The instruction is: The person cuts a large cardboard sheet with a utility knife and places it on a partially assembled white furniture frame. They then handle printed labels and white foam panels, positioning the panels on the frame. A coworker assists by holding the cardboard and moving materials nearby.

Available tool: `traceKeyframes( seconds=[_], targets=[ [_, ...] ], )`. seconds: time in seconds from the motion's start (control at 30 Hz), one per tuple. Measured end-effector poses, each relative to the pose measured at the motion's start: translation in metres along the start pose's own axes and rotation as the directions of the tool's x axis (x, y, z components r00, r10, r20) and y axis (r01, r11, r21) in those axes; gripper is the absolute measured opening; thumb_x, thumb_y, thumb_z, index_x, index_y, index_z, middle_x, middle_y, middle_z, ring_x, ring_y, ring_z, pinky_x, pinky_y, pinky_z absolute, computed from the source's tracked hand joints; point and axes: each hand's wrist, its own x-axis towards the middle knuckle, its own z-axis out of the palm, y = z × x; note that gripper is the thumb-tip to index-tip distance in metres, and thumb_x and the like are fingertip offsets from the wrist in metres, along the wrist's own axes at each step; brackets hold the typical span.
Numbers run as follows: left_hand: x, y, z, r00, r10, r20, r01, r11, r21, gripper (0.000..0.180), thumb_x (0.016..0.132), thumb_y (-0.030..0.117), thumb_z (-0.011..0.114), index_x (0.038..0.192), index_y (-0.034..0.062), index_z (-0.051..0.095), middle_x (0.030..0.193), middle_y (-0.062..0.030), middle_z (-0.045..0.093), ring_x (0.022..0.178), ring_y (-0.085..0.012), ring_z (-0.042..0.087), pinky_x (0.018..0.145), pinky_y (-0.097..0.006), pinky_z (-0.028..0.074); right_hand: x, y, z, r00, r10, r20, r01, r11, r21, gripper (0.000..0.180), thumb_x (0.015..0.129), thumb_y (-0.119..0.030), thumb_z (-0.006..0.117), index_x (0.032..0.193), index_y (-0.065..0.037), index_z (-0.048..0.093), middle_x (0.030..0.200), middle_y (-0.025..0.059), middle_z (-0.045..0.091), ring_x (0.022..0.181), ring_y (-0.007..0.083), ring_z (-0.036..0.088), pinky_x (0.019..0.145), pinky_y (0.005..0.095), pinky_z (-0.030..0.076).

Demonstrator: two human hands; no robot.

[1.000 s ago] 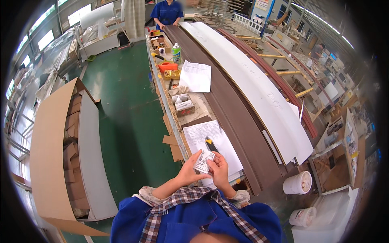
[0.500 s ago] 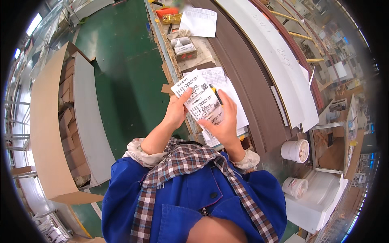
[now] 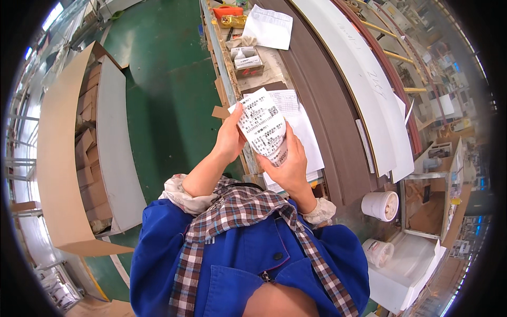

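A white printed paper slip [image 3: 262, 127] is held up in front of my chest, curling a little at its lower end. My left hand [image 3: 230, 138] grips its left edge with thumb and fingers. My right hand [image 3: 288, 164] cups it from below and from the right. Both hands hover over the near end of a long workbench [image 3: 227, 68], above a stack of white paper sheets [image 3: 306, 134]. My blue jacket sleeves and a checked collar fill the lower part of the view.
Long white and dark brown panels [image 3: 348, 79] run along the bench. A small box with a bottle [image 3: 248, 61], more paper [image 3: 270, 26] and orange tools lie farther up. Two white tape rolls [image 3: 380, 205] sit at right. Large cardboard sheets [image 3: 58, 158] lean at left on the green floor.
The view has tilted down and drawn closer. The slip has been raised from the bench toward my chest, and both hands have shifted their grip on it.
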Motion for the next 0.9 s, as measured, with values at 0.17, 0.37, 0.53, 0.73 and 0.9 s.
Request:
traceKeyframes(
  seconds=[0.17, 0.37, 0.53, 0.73, 0.9],
  targets=[
    [0.003, -0.005, -0.007, 1.000, -0.004, -0.008, 0.004, 1.000, 0.026, 0.047, 0.099, 0.037, 0.035, 0.122, -0.0020, 0.048, 0.118, -0.0127, 0.058, 0.109, -0.0214, 0.057, 0.095, -0.035, 0.044, -0.002, 0.001, 0.002, 1.000, -0.001, -0.020, 0.003, 0.998, 0.059, 0.094, 0.062, -0.028, 0.081, 0.133, 0.009, 0.033, 0.109, 0.0230, 0.055, 0.101, 0.0356, 0.054, 0.085, 0.0407, 0.043],
    [0.010, 0.000, -0.019, 0.997, 0.073, -0.025, -0.071, 0.996, 0.058, 0.041, 0.097, 0.033, 0.043, 0.110, -0.0042, 0.054, 0.103, -0.0144, 0.064, 0.090, -0.0197, 0.065, 0.079, -0.032, 0.053, -0.008, -0.002, 0.003, 0.973, 0.181, 0.143, -0.230, 0.822, 0.522, 0.068, 0.076, -0.014, 0.074, 0.130, 0.009, 0.039, 0.111, 0.0174, 0.060, 0.097, 0.0203, 0.060, 0.080, 0.0295, 0.049],
    [0.013, 0.000, -0.020, 0.996, 0.078, -0.036, -0.076, 0.996, 0.055, 0.036, 0.097, 0.030, 0.045, 0.109, -0.0035, 0.054, 0.101, -0.0117, 0.065, 0.088, -0.0173, 0.065, 0.077, -0.030, 0.054, -0.015, -0.004, 0.003, 0.931, 0.324, 0.168, -0.353, 0.677, 0.646, 0.028, 0.086, -0.007, 0.063, 0.108, 0.007, 0.053, 0.097, 0.0102, 0.065, 0.082, 0.0093, 0.060, 0.070, 0.0228, 0.050],
    [0.012, 0.003, -0.024, 0.997, 0.081, -0.014, -0.079, 0.992, 0.094, 0.031, 0.096, 0.024, 0.048, 0.109, -0.0023, 0.055, 0.100, -0.0104, 0.065, 0.088, -0.0158, 0.065, 0.077, -0.029, 0.054, -0.024, 0.003, 0.008, 0.892, 0.374, 0.255, -0.437, 0.568, 0.698, 0.024, 0.088, -0.008, 0.061, 0.106, 0.005, 0.054, 0.095, 0.0094, 0.066, 0.080, 0.0085, 0.060, 0.068, 0.0223, 0.050],
    [0.019, 0.003, -0.020, 0.998, 0.065, 0.005, -0.065, 0.998, 0.022, 0.030, 0.095, 0.018, 0.050, 0.116, -0.0034, 0.053, 0.105, -0.0107, 0.063, 0.096, -0.0173, 0.062, 0.084, -0.031, 0.050, -0.024, 0.003, 0.006, 0.876, 0.404, 0.263, -0.466, 0.571, 0.676, 0.025, 0.087, -0.007, 0.062, 0.107, 0.006, 0.054, 0.095, 0.0096, 0.066, 0.081, 0.0091, 0.060, 0.068, 0.0225, 0.049]
  ],
)
